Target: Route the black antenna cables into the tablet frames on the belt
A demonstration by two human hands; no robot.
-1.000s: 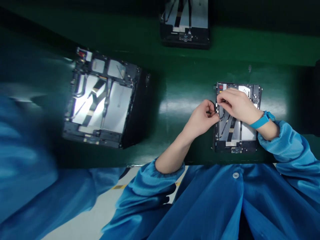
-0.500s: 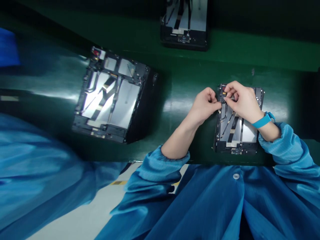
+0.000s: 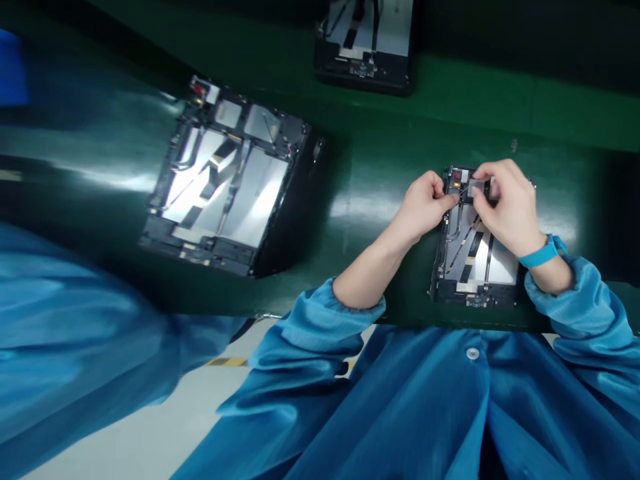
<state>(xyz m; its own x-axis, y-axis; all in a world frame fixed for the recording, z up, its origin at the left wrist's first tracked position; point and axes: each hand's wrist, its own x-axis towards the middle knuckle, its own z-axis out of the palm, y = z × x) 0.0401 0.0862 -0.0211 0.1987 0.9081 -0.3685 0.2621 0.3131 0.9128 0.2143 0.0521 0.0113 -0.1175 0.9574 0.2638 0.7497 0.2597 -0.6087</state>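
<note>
An opened tablet (image 3: 493, 257) with bare inner parts, dark ribbon cables and silver plates lies on the green bench in front of me. My left hand (image 3: 425, 205) is closed in a pinch at its upper left edge, thumb on the board beside a small red and gold part (image 3: 457, 180). What the pinch holds is too small to make out. My right hand (image 3: 510, 207), with a blue wrist strap (image 3: 540, 255), curls over the tablet's top, thumb and forefinger by a grey square (image 3: 475, 189). A thin dark line, maybe a wire, runs between both hands' fingertips.
To the left stands a stack of similar opened tablets (image 3: 225, 187). Another opened tablet (image 3: 365, 60) lies at the back of the green bench (image 3: 370, 160). A co-worker's blue sleeve and gown (image 3: 75, 347) fill the lower left. A blue object (image 3: 13, 70) is at the far left edge.
My right hand has moved right along the tablet's top, away from my left hand, uncovering the red and gold part. My left hand stays at the upper left edge. The view has shifted slightly.
</note>
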